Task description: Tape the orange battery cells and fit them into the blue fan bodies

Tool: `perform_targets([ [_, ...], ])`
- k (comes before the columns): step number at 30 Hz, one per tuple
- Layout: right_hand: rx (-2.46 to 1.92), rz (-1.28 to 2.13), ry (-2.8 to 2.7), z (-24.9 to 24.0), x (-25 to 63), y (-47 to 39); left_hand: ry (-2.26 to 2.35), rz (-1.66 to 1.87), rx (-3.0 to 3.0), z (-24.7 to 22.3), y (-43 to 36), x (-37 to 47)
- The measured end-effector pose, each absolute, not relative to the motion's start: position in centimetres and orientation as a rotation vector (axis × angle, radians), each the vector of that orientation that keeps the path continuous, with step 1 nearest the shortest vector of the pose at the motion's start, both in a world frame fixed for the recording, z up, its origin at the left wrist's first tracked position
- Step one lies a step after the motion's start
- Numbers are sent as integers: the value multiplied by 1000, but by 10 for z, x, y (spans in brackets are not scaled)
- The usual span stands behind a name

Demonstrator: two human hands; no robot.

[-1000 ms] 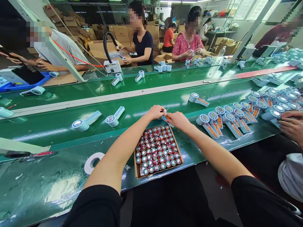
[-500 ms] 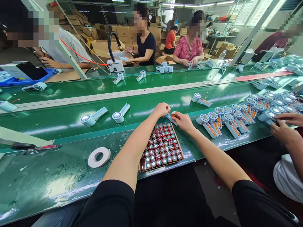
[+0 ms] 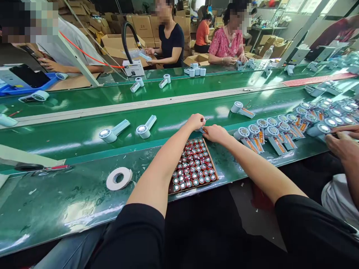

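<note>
Head view: fingers of right hand [image 3: 215, 133] grip a mostly hidden blue housing [image 3: 201, 129], those of left hand [image 3: 196, 122] pinch something indistinct.

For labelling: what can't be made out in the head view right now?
- Part being worked on: mostly hidden by right hand and left hand.
- What left fingertips pinch: too small, partly covered.
- Tray, left side: behind left forearm.
- Housing pile, full count: overlaps, right edge cuts it off.
- Red strip, any print: too small.

All in head view.
</note>
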State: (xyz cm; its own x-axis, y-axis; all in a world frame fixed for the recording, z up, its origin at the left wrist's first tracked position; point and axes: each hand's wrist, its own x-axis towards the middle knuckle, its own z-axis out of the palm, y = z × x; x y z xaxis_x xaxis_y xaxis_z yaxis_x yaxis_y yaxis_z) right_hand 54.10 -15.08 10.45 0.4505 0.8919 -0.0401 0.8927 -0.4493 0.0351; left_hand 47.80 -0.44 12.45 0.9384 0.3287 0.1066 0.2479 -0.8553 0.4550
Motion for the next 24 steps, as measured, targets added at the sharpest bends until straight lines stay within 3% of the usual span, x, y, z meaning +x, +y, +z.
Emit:
perform_targets([
  [4,2582,-48,1691,107,549,-153,349,416,2603,140,3,393],
  [9,2733,66,1760,102,572,-155,760,926,2520,105,12,142],
  [12,2885,238,1823,109,575,-147,920,815,2681,56,6,25],
  [16,3011,462,2063,127,524,-144,927,611,2836,17,-12,-8],
  [18,3042,218,2345,134,475,-158,918,708,2845,20,-25,9],
  [21,2782,-619,2737,137,398,-188,856,800,2859,35,-44,36],
  [24,2597,-993,2783,130,353,-209,789,709,2966,39,-51,45],
])
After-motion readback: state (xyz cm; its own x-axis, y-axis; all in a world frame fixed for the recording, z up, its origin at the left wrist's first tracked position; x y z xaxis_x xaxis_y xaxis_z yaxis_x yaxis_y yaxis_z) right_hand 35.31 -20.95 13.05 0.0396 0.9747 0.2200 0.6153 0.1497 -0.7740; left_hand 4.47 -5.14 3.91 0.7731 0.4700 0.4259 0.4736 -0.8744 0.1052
